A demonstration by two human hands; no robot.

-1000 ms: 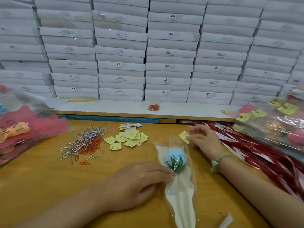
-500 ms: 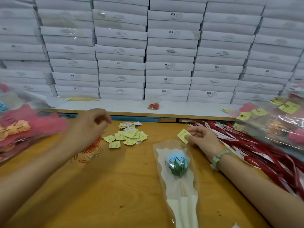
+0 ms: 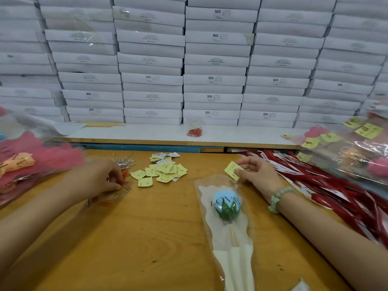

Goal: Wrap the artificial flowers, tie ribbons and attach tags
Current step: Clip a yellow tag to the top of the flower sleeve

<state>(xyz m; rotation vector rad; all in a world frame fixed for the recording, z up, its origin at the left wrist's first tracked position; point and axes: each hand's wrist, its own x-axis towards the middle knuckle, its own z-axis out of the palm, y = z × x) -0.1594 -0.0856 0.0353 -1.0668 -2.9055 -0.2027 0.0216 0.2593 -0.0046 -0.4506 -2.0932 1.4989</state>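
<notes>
A blue artificial flower [image 3: 226, 203] on a thin stick lies in a clear printed sleeve [image 3: 228, 246] on the wooden table [image 3: 147, 238]. My right hand [image 3: 257, 172] pinches a small yellow tag [image 3: 231, 170] against the sleeve's top edge. My left hand [image 3: 102, 177] reaches into the pile of red and silver paper clips [image 3: 122, 164] with fingers curled down on them; whether it holds a clip is hidden. More yellow tags [image 3: 162, 169] lie loose between my hands.
Red ribbons [image 3: 327, 185] spread along the right. Wrapped flowers with tags [image 3: 357, 152] pile up at far right, pink wrapped flowers [image 3: 27, 160] at far left. White boxes [image 3: 210, 59] are stacked behind a white shelf [image 3: 147, 133] with a small bag of red clips [image 3: 194, 131].
My left hand left the flower, swung left and now has come down onto the paper clip pile. My right hand keeps the yellow tag at the sleeve's top.
</notes>
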